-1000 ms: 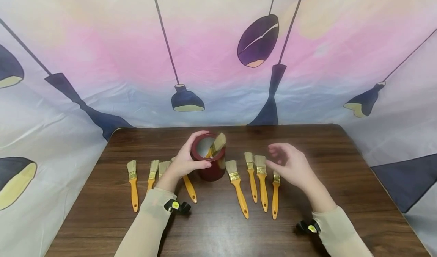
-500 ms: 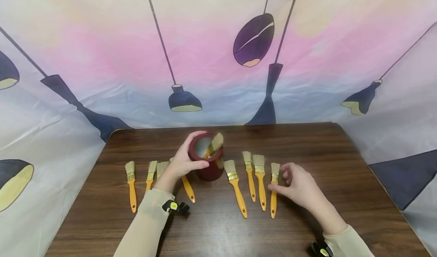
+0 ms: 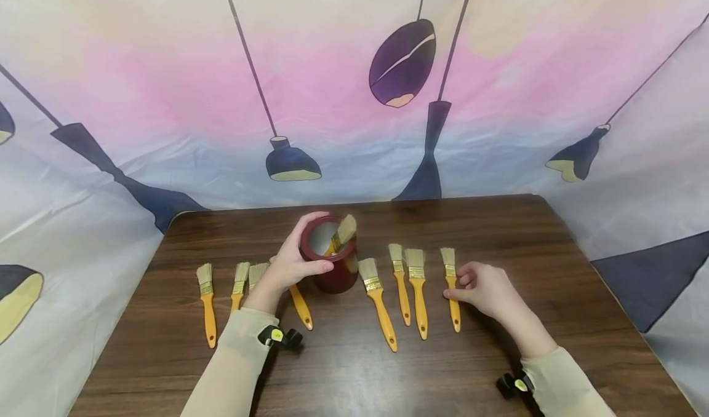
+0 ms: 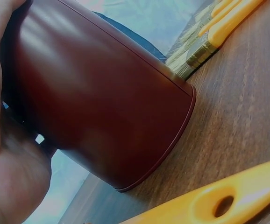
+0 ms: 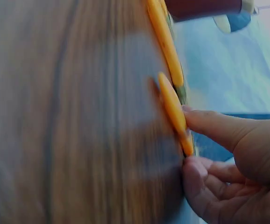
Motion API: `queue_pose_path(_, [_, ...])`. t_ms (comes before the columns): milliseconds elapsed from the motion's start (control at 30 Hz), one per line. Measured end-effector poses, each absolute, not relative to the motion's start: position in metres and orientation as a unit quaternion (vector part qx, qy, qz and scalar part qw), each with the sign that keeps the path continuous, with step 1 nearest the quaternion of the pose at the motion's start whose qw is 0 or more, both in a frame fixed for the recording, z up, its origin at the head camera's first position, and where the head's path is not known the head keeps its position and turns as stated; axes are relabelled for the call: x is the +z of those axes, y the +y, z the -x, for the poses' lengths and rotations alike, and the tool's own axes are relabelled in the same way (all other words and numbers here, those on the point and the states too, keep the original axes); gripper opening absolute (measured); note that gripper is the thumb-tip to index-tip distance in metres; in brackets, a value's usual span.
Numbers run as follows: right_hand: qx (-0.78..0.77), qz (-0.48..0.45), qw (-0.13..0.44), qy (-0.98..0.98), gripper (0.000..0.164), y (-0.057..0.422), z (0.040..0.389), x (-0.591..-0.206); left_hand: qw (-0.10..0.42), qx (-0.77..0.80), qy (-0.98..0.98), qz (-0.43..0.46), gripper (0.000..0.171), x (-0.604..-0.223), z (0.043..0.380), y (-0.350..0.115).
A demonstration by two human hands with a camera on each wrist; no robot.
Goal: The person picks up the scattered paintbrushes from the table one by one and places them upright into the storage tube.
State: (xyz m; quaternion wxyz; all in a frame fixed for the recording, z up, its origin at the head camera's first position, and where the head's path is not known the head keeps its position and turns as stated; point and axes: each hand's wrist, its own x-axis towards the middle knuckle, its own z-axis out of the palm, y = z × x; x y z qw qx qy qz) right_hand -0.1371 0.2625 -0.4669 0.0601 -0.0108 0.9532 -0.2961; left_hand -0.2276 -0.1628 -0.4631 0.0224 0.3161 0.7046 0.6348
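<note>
My left hand [image 3: 288,262] grips a dark red can [image 3: 342,275] around its rim, thumb on the near side. One paintbrush [image 3: 346,229] stands in the can, leaning right with its bristles up. In the left wrist view the can [image 4: 102,102] looks tilted. My right hand [image 3: 492,289] pinches the handle of the rightmost paintbrush [image 3: 448,263], thumb on one side and fingers on the other. The right wrist view has that orange handle [image 5: 173,106] close to the tabletop. Its bristles point toward the far edge in the head view.
Three paintbrushes, among them a wide one [image 3: 416,294], lie between the can and my right hand. Several more, including a far-left paintbrush [image 3: 207,306], lie around my left forearm, partly hidden. Behind the brown wooden table [image 3: 354,380] hangs a printed cloth [image 3: 343,85].
My right hand has come down from above the brushes and taken hold of the rightmost paintbrush, which has shifted slightly right and away. The left hand keeps its grip on the can.
</note>
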Motion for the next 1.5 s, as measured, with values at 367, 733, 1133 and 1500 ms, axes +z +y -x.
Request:
queue_pose_path(367, [-0.317,0.012,0.039,0.948,0.028,0.273,0.15,-0.466,0.018,0.636,0.705,-0.312,0.099,-0.46,0.228,-0.169])
queue_pose_path(733, [-0.315,0.016,0.032,0.948,0.027,0.273,0.155,-0.468,0.016,0.638,0.705,-0.309,0.099,-0.459,0.227,-0.171])
queue_pose_path(1133, [-0.359,0.055,-0.072,0.929,0.019,0.273,0.149,-0.453,0.029,0.624,0.719,-0.305,0.098,-0.466,0.226,-0.165])
queue_pose_path(1500, [-0.598,0.106,-0.111,0.787,0.025,0.189,0.173,-0.387,0.029,0.64,0.704,-0.307,0.098,-0.466,0.227,-0.163])
